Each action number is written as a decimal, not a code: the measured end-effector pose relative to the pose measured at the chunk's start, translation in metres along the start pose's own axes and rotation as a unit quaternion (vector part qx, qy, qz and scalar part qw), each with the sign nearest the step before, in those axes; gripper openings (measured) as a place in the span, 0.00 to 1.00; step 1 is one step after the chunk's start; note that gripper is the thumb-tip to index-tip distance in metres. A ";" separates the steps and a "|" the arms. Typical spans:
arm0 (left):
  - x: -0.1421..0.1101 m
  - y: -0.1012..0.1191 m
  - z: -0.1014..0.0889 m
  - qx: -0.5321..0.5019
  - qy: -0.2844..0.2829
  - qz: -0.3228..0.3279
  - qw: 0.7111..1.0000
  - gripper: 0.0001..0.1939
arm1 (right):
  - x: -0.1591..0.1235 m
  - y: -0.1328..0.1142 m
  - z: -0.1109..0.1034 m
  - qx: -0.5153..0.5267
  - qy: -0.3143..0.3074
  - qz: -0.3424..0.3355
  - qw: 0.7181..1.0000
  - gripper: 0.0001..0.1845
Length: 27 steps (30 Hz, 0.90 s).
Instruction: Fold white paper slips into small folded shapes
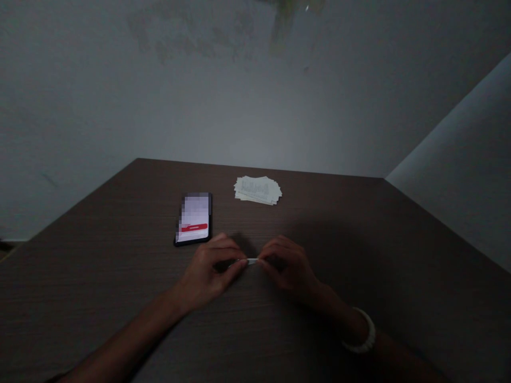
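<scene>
From where I look down, a dark brown wood-grain tabletop [120,298] fills the lower view, its far edges meeting pale grey plaster walls [255,106]; my two bare forearms reach in from the bottom edge; my left hand [207,271] is curled, its fingers closed in a pinch on one end of a narrow white strip [250,261], which looks like paper, though it is too small and dim to be sure; my right hand [285,266] is closed the same way on the other end, so the strip spans the small gap between my hands, just over the table; I cannot tell whether it touches the wood; a chunky white bracelet [362,332] circles my right wrist; just beyond my left hand lies a black rectangular smartphone [194,218], its pale lit screen showing a red bar, part of it blurred out; farther ahead, a loose stack of cream printed paper slips [257,190] lies flat, just to the right of the phone; the risks lie in the strip's thinness: a sharp pull between my hands could tear it, and a slack pinch could let it fall; the dim light and my hands' shadow make it hard to see; a careless sweep of my left hand could knock the phone or scatter the slips.
</scene>
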<state>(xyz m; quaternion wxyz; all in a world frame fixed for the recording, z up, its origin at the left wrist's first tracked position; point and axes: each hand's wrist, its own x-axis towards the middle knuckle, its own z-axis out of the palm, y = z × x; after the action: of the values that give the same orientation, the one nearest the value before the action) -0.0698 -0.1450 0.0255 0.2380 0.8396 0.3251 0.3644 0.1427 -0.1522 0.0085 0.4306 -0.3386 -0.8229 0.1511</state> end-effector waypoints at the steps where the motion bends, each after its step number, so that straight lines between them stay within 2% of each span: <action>1: 0.000 0.000 0.000 0.002 0.001 -0.002 1.000 0.07 | 0.000 0.000 0.000 -0.001 -0.001 0.005 1.000 0.03; 6: 0.000 0.001 0.000 0.013 0.017 0.012 1.000 0.07 | -0.001 0.001 0.002 0.005 -0.001 0.007 1.000 0.02; 15: -0.001 0.000 0.001 0.025 0.008 0.018 0.999 0.09 | -0.001 0.002 0.004 0.022 -0.017 0.018 0.999 0.02; 21: 0.001 0.000 0.001 -0.019 -0.038 -0.077 0.996 0.08 | 0.001 0.001 0.002 0.023 -0.030 0.069 0.997 0.04; 27: 0.002 -0.001 0.001 -0.015 -0.043 -0.169 0.984 0.07 | 0.000 0.003 0.004 0.026 -0.037 0.140 0.989 0.04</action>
<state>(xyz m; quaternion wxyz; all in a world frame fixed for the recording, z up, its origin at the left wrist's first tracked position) -0.0681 -0.1436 0.0250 0.3229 0.7836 0.4465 0.2870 0.1410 -0.1500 0.0045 0.3829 -0.4335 -0.7784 0.2440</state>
